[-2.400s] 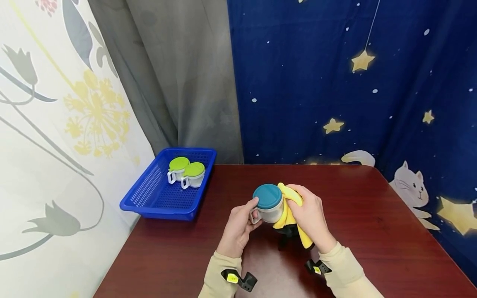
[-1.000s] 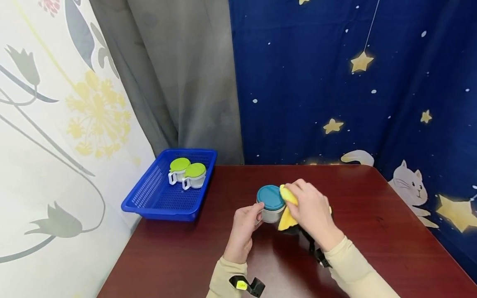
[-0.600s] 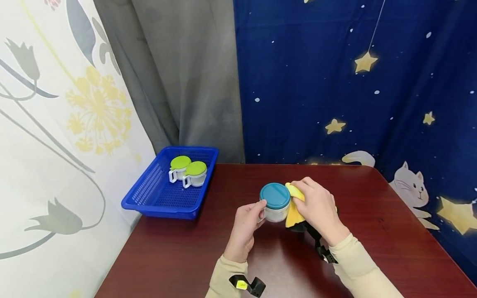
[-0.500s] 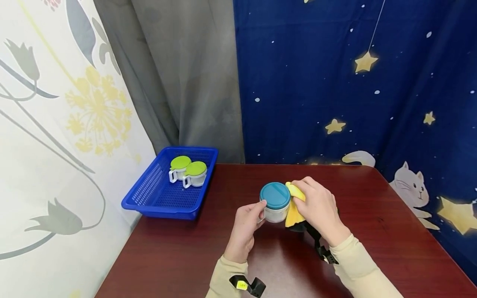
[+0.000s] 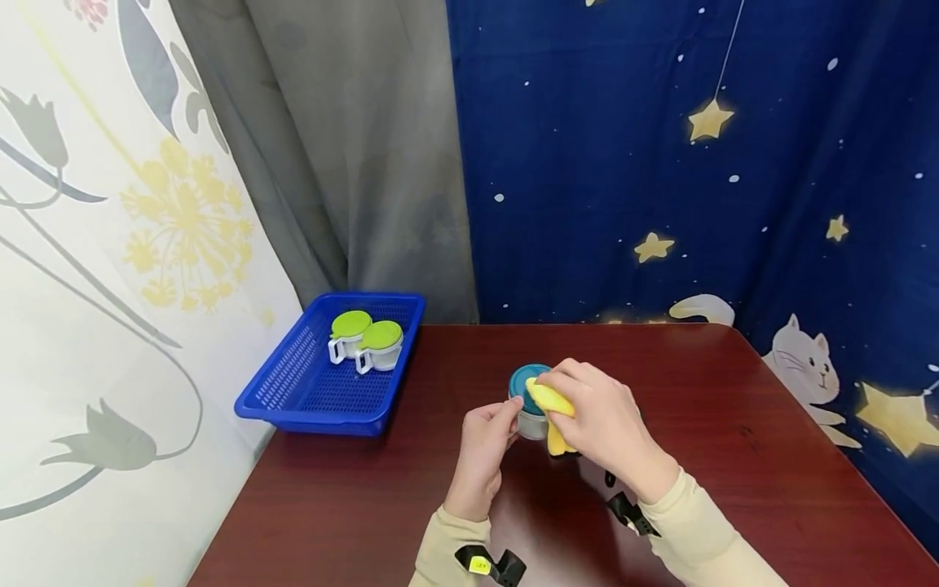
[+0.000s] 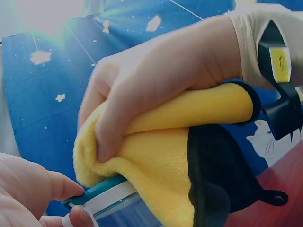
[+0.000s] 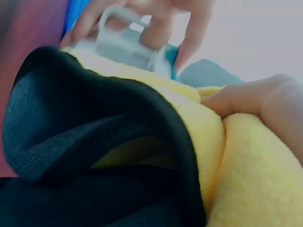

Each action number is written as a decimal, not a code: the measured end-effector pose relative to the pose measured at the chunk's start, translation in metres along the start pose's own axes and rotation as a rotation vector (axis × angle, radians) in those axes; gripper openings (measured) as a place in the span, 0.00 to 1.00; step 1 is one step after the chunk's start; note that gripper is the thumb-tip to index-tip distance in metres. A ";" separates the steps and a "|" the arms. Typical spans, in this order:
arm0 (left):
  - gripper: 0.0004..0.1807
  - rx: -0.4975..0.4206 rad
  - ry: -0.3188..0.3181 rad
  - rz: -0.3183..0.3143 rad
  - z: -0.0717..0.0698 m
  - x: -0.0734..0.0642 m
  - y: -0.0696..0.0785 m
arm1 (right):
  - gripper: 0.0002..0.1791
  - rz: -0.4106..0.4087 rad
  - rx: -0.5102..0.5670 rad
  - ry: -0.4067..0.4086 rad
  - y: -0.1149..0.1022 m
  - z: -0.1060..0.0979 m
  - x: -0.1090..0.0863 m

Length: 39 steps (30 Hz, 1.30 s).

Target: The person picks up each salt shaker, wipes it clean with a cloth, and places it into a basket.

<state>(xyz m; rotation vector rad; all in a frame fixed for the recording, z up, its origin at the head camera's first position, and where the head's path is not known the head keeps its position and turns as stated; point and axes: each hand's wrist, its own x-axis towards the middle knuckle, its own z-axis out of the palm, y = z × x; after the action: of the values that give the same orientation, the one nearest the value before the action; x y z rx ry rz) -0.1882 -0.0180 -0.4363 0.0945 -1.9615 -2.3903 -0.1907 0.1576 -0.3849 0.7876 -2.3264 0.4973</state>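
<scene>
In the head view my left hand (image 5: 477, 461) holds a clear seasoning jar (image 5: 531, 427) by its white handle (image 7: 105, 20), the thumb at the edge of its teal lid (image 5: 522, 381). My right hand (image 5: 605, 420) grips a folded yellow cloth (image 5: 548, 398) with a black back and presses it over the lid's right part. From the left wrist camera, the cloth's bunched fold lies on the lid's rim and its loose part hangs down the jar's side. A black hanging loop (image 6: 275, 196) sticks out from the cloth's corner. Most of the jar's right side is hidden behind the cloth.
A blue plastic basket (image 5: 315, 420) stands at the table's back left. Inside it, side by side, are two jars with green lids (image 5: 381, 335) and white handles. The dark red table (image 5: 734, 456) reaches back to grey and blue curtains (image 5: 587, 163).
The cloth has moved left from the jar's side onto the top of the lid, with my right hand. My left hand keeps its hold on the jar, which has stayed about in place.
</scene>
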 end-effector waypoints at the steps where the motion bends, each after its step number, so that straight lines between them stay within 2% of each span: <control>1: 0.25 0.003 0.006 0.007 0.000 0.000 0.000 | 0.20 -0.001 -0.001 -0.016 -0.004 0.000 0.001; 4: 0.25 0.017 0.019 0.024 0.001 0.000 0.002 | 0.21 0.007 -0.030 -0.055 -0.011 0.001 0.003; 8: 0.25 0.014 0.015 0.021 0.003 -0.002 0.003 | 0.23 0.008 -0.067 -0.067 -0.015 0.001 0.004; 12: 0.25 0.009 0.009 0.022 0.003 -0.002 0.003 | 0.23 -0.011 -0.111 -0.050 -0.008 0.002 0.007; 15: 0.25 0.021 0.021 0.031 0.002 -0.001 0.001 | 0.23 0.018 -0.129 -0.036 0.003 0.004 0.010; 19: 0.26 0.040 0.026 0.027 0.001 -0.001 -0.003 | 0.22 0.070 -0.116 -0.039 0.013 0.007 0.012; 28: 0.26 0.033 0.026 0.007 0.002 -0.001 -0.005 | 0.21 0.118 -0.106 -0.026 0.018 0.012 0.009; 39: 0.22 -0.022 0.001 -0.023 -0.001 0.000 -0.003 | 0.18 0.105 -0.020 -0.054 0.018 0.010 0.012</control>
<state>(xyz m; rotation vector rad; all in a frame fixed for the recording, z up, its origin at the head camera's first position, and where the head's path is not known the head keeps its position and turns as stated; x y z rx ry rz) -0.1878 -0.0185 -0.4393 0.1187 -1.9431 -2.4250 -0.2143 0.1612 -0.3867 0.6794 -2.4284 0.5024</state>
